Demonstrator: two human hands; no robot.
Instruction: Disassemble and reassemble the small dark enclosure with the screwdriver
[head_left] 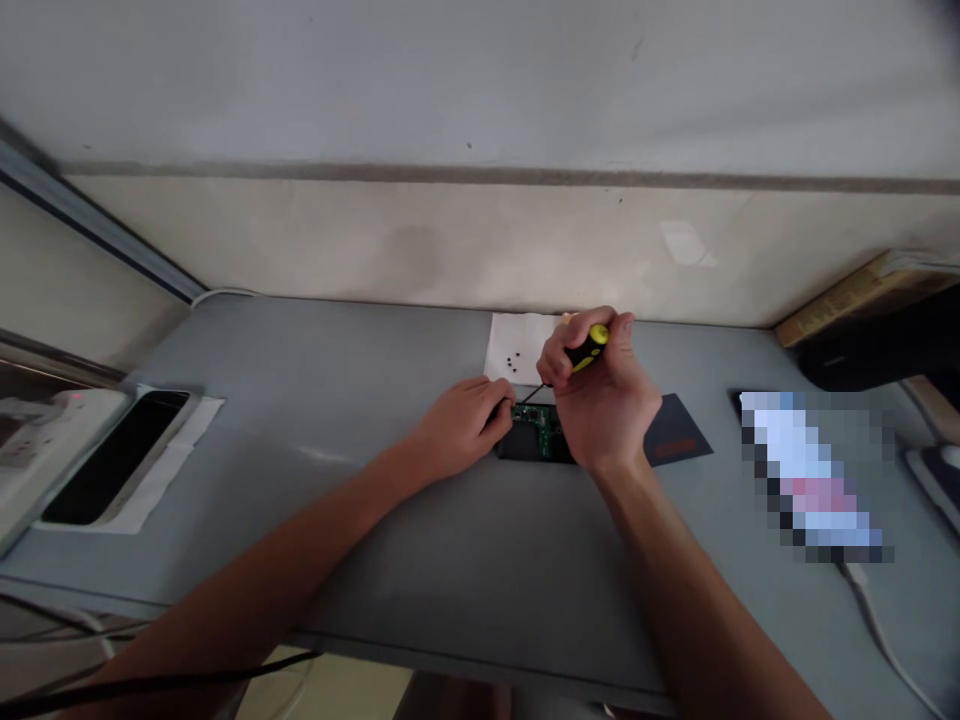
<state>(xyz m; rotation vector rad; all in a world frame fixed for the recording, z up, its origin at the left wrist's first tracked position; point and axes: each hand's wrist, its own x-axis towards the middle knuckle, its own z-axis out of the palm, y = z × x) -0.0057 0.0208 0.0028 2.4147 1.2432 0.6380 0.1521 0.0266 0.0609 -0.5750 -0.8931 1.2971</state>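
Grey desktop (255, 370) runs back to a pale wall (480, 90) with a cream band along its foot. Blocky pixels cover the lit device (802, 460) at the right, so its screen cannot be read; a black object (877, 340) behind it is cut off by the frame. The screwdriver tip is lost near the left fingers, and the right hand and wrist cover the right end of the black casing.

The right hand (600, 410) is wrapped around the black and yellow handle of a screwdriver (589, 350), its thin shaft slanting down to the left. The left hand (465, 425) has its fingers curled at the casing's upper left corner; whether they pinch the casing or steady the shaft cannot be told.

Between the hands, flat on the desktop, lies the black casing (519, 440), with a green circuit board (534, 413) exposed in it. Just behind is a white sheet (517, 335) bearing a few tiny dark pieces (515, 371), too small to identify. A dark flat panel (686, 425) with a reddish mark lies right of the right wrist.
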